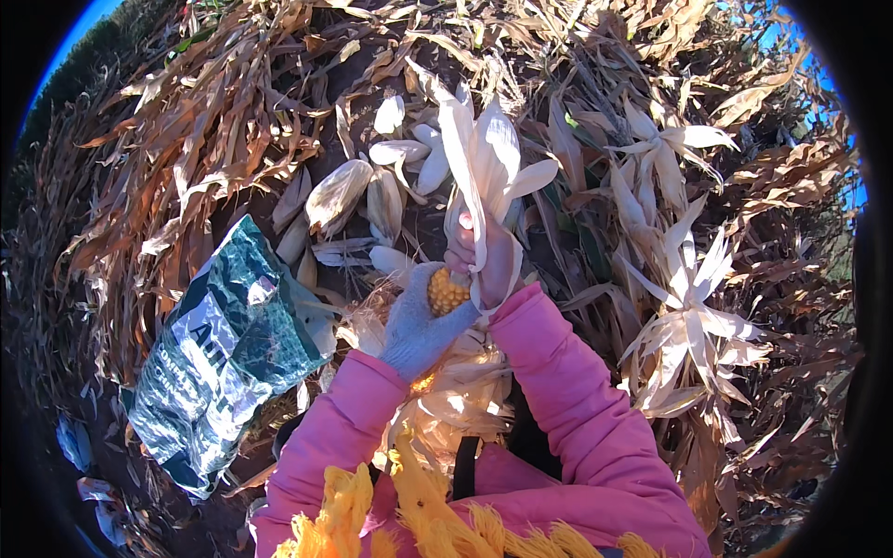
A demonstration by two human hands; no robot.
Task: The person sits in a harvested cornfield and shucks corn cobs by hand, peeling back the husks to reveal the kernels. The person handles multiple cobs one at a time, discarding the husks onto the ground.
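Note:
My left hand, in a light grey knit glove, is closed around an ear of yellow corn, whose kernels show between thumb and fingers. Just above and to the right, my bare right hand grips the pale dry husk at the ear's base; the husk leaves fan upward and one strip loops over the wrist. Below my hands, loose husks lie in front of my body, with some yellow kernels showing beside the left wrist.
A green and silver plastic sack bearing writing lies at left. Unhusked ears lie on the soil beyond my hands. Peeled-back husks are at right. Dry corn stalks and leaves surround the spot. Yellow fringe hangs at the bottom.

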